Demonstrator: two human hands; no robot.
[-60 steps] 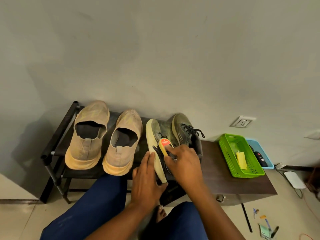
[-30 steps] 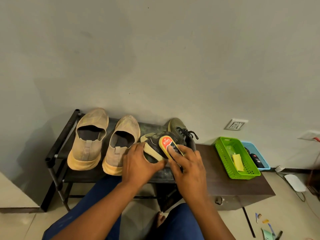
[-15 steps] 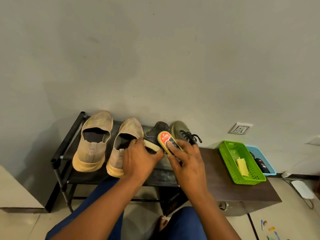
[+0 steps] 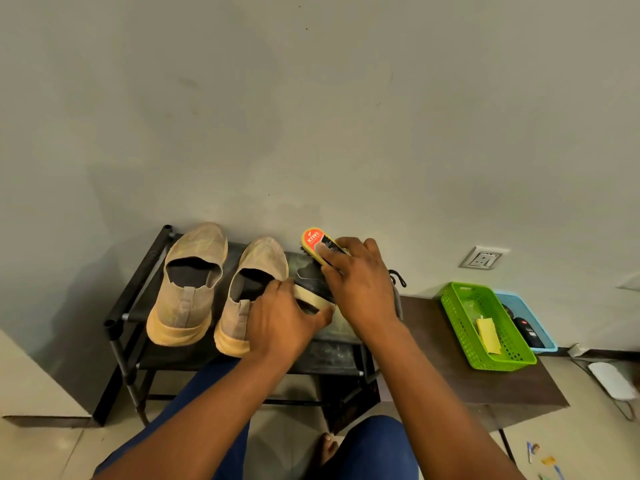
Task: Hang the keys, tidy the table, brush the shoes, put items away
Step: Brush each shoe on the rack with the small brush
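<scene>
On the black shoe rack [image 4: 136, 292] stand two tan slip-on shoes [image 4: 188, 282], side by side at the left. To their right lies a dark sneaker [image 4: 310, 277] with a cream sole, mostly hidden under my hands. My left hand [image 4: 282, 320] grips its heel and sole. My right hand [image 4: 360, 282] holds a yellow shoe brush [image 4: 317, 245] with a red label, bristles down on the sneaker's toe end. A black lace loop [image 4: 398, 277] of a second dark sneaker shows just past my right hand.
A brown low table [image 4: 460, 382] adjoins the rack on the right, carrying a green basket [image 4: 485, 323] with yellow notes and a blue tray [image 4: 530, 320] with a dark remote. A wall socket [image 4: 483, 258] sits above. Small items lie on the floor at the bottom right.
The brush has travelled from the sneaker's heel side up toward its toe, away from me. My left hand has turned the sneaker from its side to lie flatter and keeps holding it.
</scene>
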